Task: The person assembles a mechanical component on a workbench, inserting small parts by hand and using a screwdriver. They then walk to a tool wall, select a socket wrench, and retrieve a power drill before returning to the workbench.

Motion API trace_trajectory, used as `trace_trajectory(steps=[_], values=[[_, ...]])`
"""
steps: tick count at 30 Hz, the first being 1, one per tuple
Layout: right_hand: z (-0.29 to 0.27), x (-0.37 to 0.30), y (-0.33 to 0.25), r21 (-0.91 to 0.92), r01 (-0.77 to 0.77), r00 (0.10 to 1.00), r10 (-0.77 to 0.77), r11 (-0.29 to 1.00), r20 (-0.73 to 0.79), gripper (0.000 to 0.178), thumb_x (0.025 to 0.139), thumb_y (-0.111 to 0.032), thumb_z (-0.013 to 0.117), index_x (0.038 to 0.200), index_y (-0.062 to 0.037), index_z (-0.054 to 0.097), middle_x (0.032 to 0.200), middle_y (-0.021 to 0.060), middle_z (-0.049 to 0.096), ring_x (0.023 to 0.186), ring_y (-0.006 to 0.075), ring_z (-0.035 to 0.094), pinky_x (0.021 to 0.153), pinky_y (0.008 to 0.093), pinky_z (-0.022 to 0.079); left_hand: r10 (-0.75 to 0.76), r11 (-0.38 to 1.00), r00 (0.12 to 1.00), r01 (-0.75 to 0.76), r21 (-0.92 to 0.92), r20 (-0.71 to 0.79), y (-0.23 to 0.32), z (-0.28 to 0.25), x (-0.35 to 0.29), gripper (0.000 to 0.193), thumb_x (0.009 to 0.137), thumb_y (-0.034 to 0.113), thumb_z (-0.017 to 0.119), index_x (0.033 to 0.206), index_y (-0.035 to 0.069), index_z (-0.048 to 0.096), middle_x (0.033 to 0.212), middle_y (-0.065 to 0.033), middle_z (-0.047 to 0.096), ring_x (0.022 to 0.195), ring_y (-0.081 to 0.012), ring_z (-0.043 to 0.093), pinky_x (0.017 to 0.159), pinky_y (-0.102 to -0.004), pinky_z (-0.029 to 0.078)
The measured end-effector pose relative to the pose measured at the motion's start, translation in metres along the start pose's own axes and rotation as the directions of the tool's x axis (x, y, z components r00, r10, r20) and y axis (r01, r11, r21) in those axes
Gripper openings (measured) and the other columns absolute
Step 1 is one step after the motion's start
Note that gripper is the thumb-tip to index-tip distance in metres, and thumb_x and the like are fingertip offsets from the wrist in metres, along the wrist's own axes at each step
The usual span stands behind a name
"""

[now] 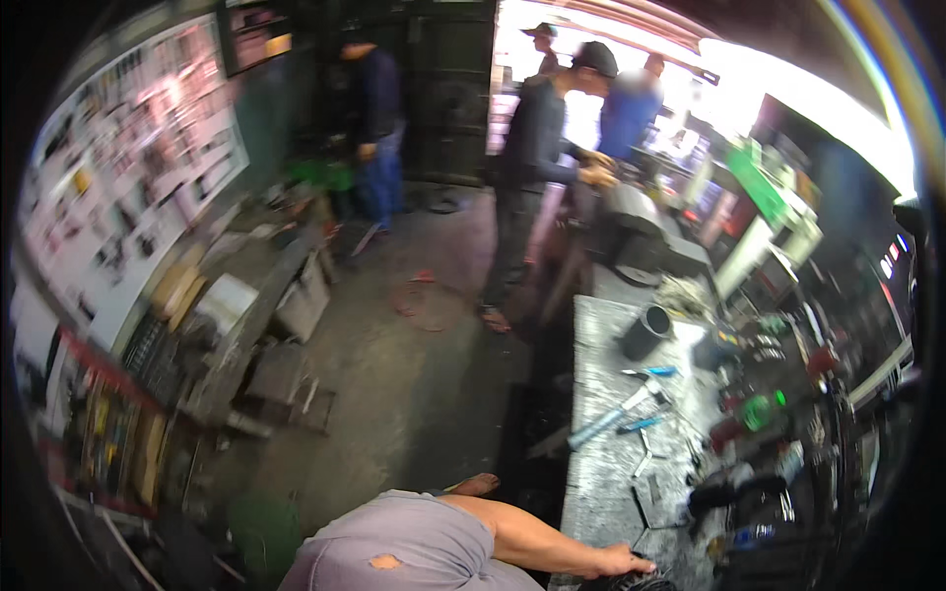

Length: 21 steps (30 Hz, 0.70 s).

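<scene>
My left arm, coming from a grey garment with a torn hole, stretches right along the lower edge to the workbench. There my left hand has its fingers bent over a dark ribbed object, mostly cut off by the picture's edge. My right hand is out of view. Up the metal bench top from the hand lie a black hex key, a hammer with a blue-grey handle, and a small blue-handled tool. A dark cylindrical cup or tube stands tilted farther back.
A vise-like grey machine sits at the bench's far end, near a person in a dark cap. Two more people are behind; another stands at the far left. Cluttered shelves line the left wall. A red coil lies on the floor.
</scene>
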State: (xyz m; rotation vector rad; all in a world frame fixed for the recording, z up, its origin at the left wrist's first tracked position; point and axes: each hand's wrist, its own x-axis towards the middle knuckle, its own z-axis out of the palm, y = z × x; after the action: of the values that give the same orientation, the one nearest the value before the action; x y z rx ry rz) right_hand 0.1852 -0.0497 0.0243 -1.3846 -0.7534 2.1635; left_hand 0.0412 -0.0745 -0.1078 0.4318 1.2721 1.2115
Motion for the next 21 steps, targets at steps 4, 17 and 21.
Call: trace_trajectory(steps=[4, 17, 21], values=[[0.038, -0.002, 0.013, -0.186, -0.014, 0.99, 0.04, 0.982, 0.135, 0.066, 0.116, -0.056, 0.044, 0.163, -0.0122, 0.056, 0.165, 0.0109, 0.059, 0.151, 0.0296, 0.055, 0.125, 0.0535, 0.05, -0.016, 0.998, 0.994, 0.009, -0.065, -0.109, 0.002, -0.041, -0.067, 0.109, 0.086, 0.072, 0.086, 0.15, -0.011, 0.058, 0.15, -0.0258, 0.067, 0.139, -0.0348, 0.064, 0.118, -0.0434, 0.048], [0.255, -0.055, 0.18, -0.564, -0.091, 0.826, 0.379, 0.821, 0.417, 0.061, 0.118, -0.051, 0.04, 0.16, -0.0108, 0.059, 0.16, 0.0113, 0.062, 0.149, 0.0299, 0.056, 0.125, 0.0514, 0.049, 0.315, 0.808, 0.678, -0.558, -0.186, -0.664, -0.041, -0.255, -0.351, 0.051, 0.102, 0.044, 0.084, 0.129, 0.002, 0.074, 0.119, -0.0053, 0.076, 0.118, -0.0148, 0.062, 0.112, -0.0362, 0.045], [0.349, -0.078, 0.266, -0.58, -0.248, 0.658, 0.574, 0.776, 0.487, 0.054, 0.115, -0.033, 0.037, 0.155, -0.0064, 0.061, 0.159, 0.0108, 0.063, 0.151, 0.0277, 0.053, 0.131, 0.0433, 0.04, 0.065, 0.744, 0.529, -0.59, -0.312, -0.846, -0.07, -0.319, -0.43, 0.057, 0.1, 0.045, 0.085, 0.131, -0.002, 0.073, 0.122, -0.0089, 0.077, 0.121, -0.0183, 0.064, 0.111, -0.0364, 0.046]])
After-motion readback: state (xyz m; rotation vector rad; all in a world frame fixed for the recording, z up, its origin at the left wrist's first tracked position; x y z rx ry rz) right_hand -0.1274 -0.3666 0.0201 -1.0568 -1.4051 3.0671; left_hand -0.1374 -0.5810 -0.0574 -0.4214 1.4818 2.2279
